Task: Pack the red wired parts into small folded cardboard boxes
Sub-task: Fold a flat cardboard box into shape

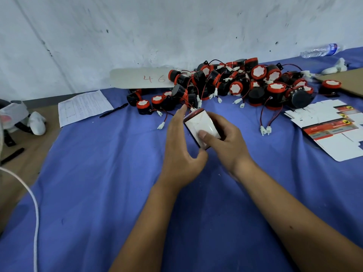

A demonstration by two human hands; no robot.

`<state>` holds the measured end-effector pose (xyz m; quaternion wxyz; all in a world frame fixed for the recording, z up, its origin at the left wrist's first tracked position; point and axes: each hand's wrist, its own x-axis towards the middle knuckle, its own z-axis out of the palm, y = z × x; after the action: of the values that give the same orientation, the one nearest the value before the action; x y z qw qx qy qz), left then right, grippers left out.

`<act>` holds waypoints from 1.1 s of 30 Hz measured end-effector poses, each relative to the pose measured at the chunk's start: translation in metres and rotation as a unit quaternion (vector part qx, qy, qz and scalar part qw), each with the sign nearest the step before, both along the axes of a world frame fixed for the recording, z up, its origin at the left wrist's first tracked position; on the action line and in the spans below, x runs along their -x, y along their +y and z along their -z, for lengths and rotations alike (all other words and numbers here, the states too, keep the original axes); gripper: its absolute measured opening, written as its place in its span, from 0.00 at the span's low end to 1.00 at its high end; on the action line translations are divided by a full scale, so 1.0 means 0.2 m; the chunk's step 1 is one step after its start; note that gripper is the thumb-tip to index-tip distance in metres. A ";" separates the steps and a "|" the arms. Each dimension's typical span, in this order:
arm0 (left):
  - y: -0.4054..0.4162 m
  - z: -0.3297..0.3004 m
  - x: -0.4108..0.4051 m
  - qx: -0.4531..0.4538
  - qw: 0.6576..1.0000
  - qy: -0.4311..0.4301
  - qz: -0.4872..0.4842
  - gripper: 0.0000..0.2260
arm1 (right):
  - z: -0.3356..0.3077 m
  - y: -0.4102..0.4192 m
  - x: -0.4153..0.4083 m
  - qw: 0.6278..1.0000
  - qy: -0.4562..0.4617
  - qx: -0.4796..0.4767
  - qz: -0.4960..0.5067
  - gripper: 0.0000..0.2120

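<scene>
Both hands hold one small white folded cardboard box (200,128) above the blue-covered counter (98,183): the left hand (181,152) cups its side, the right hand (225,142) grips it, thumb pressing its flap. Dozens of red-and-black wired parts (235,85) are heaped along the far edge.

I work at a small assembly and packing bench, not a home. A blue cloth (98,173) covers my table against a scuffed white wall (137,26). A heap of identical red wired parts (235,83) lies beside a stack of flat printed box blanks (330,130). A ruled tally sheet (84,107) with a pen (114,110) and a card numbered 46 (141,78) indicate batch counting.
</scene>
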<state>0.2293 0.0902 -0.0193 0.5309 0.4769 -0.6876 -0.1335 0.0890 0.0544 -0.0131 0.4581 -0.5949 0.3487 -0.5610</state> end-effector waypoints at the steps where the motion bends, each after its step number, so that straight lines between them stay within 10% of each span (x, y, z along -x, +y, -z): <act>1: -0.01 0.02 0.00 0.001 0.999 -0.035 -0.021 0.43 | 0.00 0.00 0.00 1.000 -0.007 -0.001 0.007 0.23; 15: -0.06 0.04 0.00 0.107 0.985 -0.107 -0.081 0.41 | 0.05 -0.03 -0.02 0.995 0.071 0.001 0.068 0.16; 23: -0.07 0.05 -0.07 0.052 0.994 -0.073 -0.066 0.36 | -0.03 -0.04 0.06 0.989 -0.071 -0.089 -0.090 0.18; 26: -0.07 0.06 -0.10 -0.012 0.994 -0.101 -0.031 0.37 | -0.01 -0.01 0.06 0.990 0.135 0.033 0.023 0.21; 29: -0.03 0.05 -0.09 -0.085 0.994 -0.062 -0.011 0.34 | 0.01 -0.01 0.05 0.867 0.419 0.215 0.162 0.18; 33: -0.03 0.01 -0.04 -0.140 0.975 0.174 0.015 0.24 | 0.03 0.01 -0.03 0.768 0.602 0.214 0.055 0.18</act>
<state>0.2371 0.0839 -0.0211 0.5686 0.5057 -0.5658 -0.3175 0.0952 0.0556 -0.0181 -0.0160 -0.8730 0.4560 -0.1723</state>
